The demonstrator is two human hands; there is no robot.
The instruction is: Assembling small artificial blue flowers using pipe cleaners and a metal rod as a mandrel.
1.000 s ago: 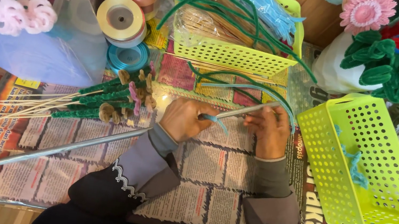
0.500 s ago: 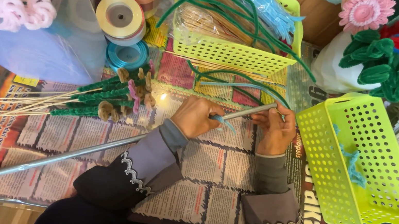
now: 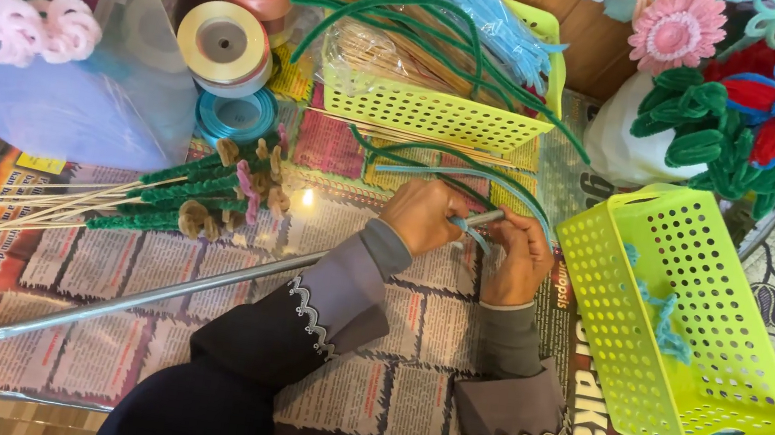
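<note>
head view: left hand [image 3: 423,215] and right hand [image 3: 515,258] meet mid-counter, both grips pinched on light blue pipe cleaner [image 3: 467,225] wound at tip of long grey rod [image 3: 134,298]. rod axis runs from grips down-left across newspaper-covered counter [image 3: 384,389]. tilted yellow basket [image 3: 681,324] just right; skewer stems [image 3: 147,204] left.

A long thin grey metal rod [image 3: 144,296] is laid slanting across the newspaper, its far end held up between both hands. A fuzzy light blue pipe cleaner [image 3: 484,179] is curved in an arc and touches that end.
</note>
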